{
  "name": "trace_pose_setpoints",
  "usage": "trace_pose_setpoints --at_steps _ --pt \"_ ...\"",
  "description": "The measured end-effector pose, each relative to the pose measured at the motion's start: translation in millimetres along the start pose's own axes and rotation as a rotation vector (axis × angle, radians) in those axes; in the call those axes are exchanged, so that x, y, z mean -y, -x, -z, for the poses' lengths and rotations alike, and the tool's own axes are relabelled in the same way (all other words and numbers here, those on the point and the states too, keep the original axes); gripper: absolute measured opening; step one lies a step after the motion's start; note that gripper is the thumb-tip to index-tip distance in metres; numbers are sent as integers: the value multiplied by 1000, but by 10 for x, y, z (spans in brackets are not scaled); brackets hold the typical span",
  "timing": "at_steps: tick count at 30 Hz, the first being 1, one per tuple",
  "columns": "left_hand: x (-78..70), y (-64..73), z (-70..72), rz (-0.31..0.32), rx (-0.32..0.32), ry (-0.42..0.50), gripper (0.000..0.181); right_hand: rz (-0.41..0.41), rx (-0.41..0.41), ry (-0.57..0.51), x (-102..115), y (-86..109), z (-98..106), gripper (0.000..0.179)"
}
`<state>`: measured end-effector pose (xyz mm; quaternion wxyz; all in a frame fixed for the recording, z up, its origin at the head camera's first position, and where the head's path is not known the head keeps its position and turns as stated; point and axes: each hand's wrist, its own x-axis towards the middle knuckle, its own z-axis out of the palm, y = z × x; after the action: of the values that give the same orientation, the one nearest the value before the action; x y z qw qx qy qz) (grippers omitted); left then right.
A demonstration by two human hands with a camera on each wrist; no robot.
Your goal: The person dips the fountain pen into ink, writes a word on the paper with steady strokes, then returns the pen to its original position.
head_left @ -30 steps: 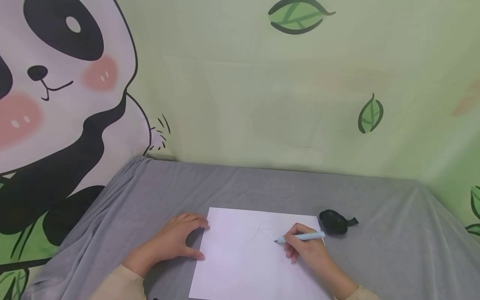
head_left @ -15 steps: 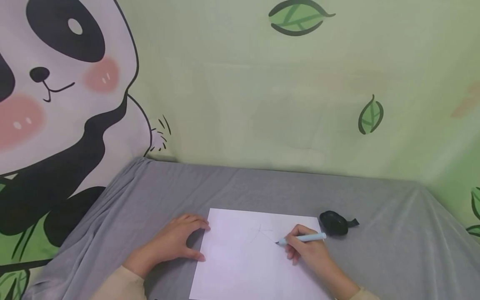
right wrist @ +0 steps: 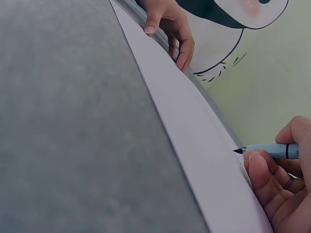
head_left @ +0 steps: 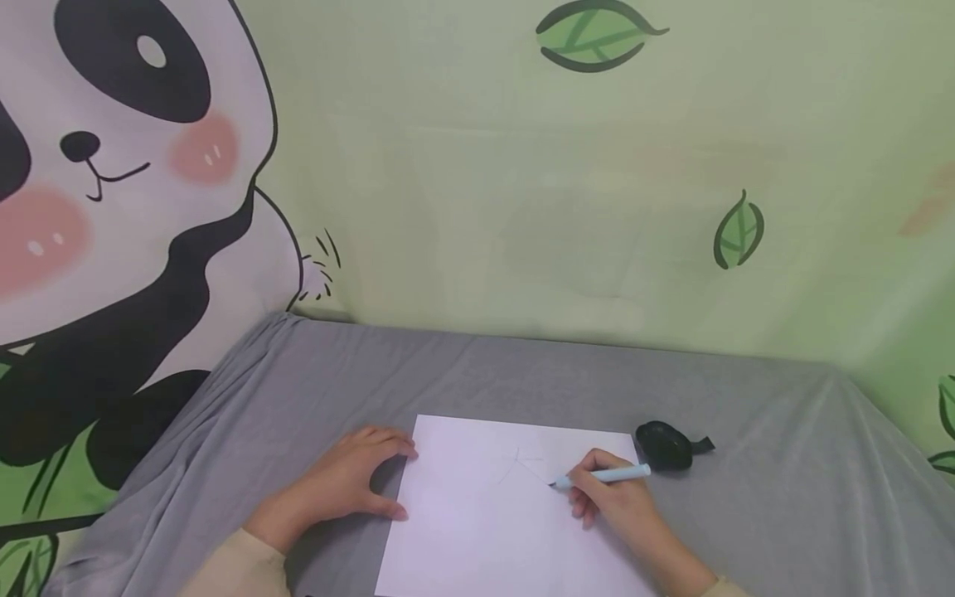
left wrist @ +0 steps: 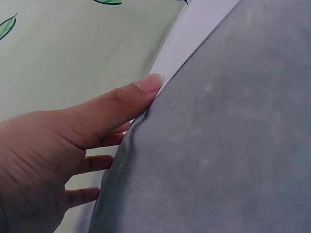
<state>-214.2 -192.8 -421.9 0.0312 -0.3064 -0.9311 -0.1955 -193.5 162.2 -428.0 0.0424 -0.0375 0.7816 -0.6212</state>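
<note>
A white sheet of paper [head_left: 462, 531] lies on the grey cloth, with a few thin, faint strokes [head_left: 518, 464] near its upper middle. My right hand [head_left: 615, 497] pinches a light blue pen [head_left: 615, 473] between thumb and fingers, its dark nib at the end of the lowest right stroke. In the right wrist view the pen [right wrist: 272, 150] points left over the paper. My left hand [head_left: 346, 477] spreads along the left edge of the sheet, thumb and fingertips touching it. The left wrist view shows the left thumb [left wrist: 148, 85] on the paper's border.
A black rounded object [head_left: 664, 445] with a short tab sits just beyond the paper's upper right corner. Grey cloth [head_left: 448, 356] covers the table. Behind it hangs a pale green backdrop [head_left: 477, 207] printed with a panda and leaves.
The pen tip has moved very slightly down and right, lengthening the lower right stroke a little. My left hand has stayed in place on the paper's edge.
</note>
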Motion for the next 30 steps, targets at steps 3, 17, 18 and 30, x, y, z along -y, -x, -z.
trace_pose_setpoints --at_steps 3,17,18,30 --pt "3 -2 -6 1 5 5 64 -3 -3 -2 -1 4 3 18" --pt "11 -2 1 -8 6 5 65 0 -102 2 26 -8 -6 13" --pt "9 -2 2 -8 5 5 65 5 -109 6 31 -10 -5 13" --pt "-2 -2 6 -11 0 -7 65 38 -115 8 115 1 64 15"
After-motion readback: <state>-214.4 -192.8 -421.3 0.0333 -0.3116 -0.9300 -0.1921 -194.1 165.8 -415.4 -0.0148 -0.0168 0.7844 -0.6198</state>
